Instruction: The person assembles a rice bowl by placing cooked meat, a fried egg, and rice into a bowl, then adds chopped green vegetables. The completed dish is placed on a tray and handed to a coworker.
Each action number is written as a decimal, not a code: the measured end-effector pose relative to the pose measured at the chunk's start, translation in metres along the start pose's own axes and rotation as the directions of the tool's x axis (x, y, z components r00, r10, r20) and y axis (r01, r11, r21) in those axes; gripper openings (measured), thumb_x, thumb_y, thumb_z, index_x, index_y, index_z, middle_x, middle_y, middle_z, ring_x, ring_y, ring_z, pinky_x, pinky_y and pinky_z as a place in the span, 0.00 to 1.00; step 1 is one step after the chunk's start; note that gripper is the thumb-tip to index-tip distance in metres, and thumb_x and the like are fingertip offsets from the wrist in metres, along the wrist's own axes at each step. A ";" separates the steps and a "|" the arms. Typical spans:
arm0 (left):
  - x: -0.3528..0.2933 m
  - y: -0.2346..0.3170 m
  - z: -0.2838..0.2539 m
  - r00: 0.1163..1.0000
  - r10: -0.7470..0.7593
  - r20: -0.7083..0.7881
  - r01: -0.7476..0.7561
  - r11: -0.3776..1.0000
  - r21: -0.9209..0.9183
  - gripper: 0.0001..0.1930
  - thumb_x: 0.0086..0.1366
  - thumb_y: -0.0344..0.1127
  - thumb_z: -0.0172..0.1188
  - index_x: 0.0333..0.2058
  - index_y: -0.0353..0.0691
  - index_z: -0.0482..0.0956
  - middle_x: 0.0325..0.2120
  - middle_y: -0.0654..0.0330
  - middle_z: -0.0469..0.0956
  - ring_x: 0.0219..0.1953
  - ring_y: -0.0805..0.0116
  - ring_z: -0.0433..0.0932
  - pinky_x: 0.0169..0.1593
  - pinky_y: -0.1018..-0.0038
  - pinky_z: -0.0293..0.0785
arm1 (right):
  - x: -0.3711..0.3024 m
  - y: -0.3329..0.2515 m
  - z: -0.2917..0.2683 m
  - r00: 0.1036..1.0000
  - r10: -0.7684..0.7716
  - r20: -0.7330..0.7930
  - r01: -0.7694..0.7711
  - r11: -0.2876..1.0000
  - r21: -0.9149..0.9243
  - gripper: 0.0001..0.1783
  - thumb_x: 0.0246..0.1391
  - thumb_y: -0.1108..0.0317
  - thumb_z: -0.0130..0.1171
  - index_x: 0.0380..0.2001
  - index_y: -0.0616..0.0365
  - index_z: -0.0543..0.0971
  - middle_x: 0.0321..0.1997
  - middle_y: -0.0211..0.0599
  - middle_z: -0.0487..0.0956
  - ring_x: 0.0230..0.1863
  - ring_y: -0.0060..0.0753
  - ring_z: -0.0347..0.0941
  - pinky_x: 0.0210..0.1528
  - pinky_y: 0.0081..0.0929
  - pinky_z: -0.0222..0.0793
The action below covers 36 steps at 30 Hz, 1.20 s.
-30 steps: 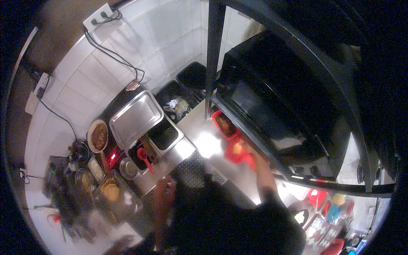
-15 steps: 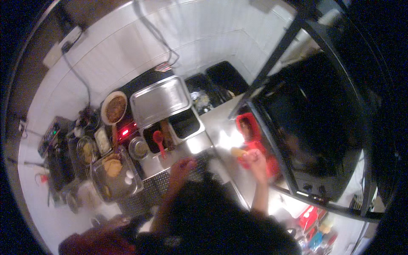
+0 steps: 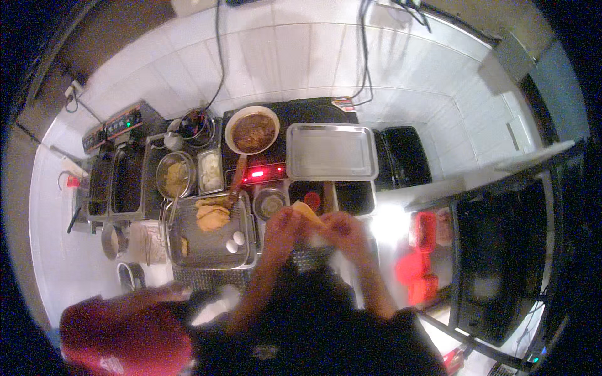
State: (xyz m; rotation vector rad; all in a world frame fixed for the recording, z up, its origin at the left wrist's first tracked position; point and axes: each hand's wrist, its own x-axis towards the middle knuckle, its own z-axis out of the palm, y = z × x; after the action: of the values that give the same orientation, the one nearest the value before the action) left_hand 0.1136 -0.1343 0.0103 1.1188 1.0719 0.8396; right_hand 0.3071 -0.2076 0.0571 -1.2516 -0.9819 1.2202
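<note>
In front of me, a thin yellow-orange slice (image 3: 306,212), much like cheese, is stretched between my two hands. My left hand (image 3: 283,230) pinches its left end, and my right hand (image 3: 346,230) has its fingers closed at the right end. Just beyond them sit dark counter wells, where a red spoon (image 3: 312,199) shows partly. To the left, a metal tray (image 3: 204,254) with a rack carries golden fried pieces (image 3: 213,217) and two white eggs (image 3: 235,242). A round metal tin (image 3: 270,203) stands close to my left hand.
A pan of brown sauce (image 3: 253,130) rests on a black cooker with red lights. Beside it lies a shallow metal tray (image 3: 332,151). Red containers (image 3: 421,232) stand right, by a dark glass-doored cabinet (image 3: 498,263). A person in a red cap (image 3: 125,335) is at lower left.
My view has turned left. My right hand has come from the red containers to my left hand, bringing the yellow-orange slice, and both hands now hold it.
</note>
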 end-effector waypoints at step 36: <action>0.022 0.022 -0.033 0.991 -0.063 0.118 0.090 0.966 -0.241 0.10 0.78 0.35 0.54 0.48 0.36 0.78 0.39 0.59 0.83 0.38 0.68 0.84 0.42 0.68 0.84 | 0.067 -0.027 0.025 0.954 0.146 0.261 -0.085 0.969 -0.231 0.11 0.72 0.64 0.57 0.37 0.59 0.81 0.30 0.30 0.80 0.31 0.22 0.77 0.37 0.26 0.76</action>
State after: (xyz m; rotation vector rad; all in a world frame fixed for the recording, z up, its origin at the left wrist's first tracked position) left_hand 0.0882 -0.0996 0.0238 0.8982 0.8875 0.8157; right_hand 0.2942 -0.1359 0.0802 -1.3474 -1.2884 1.4372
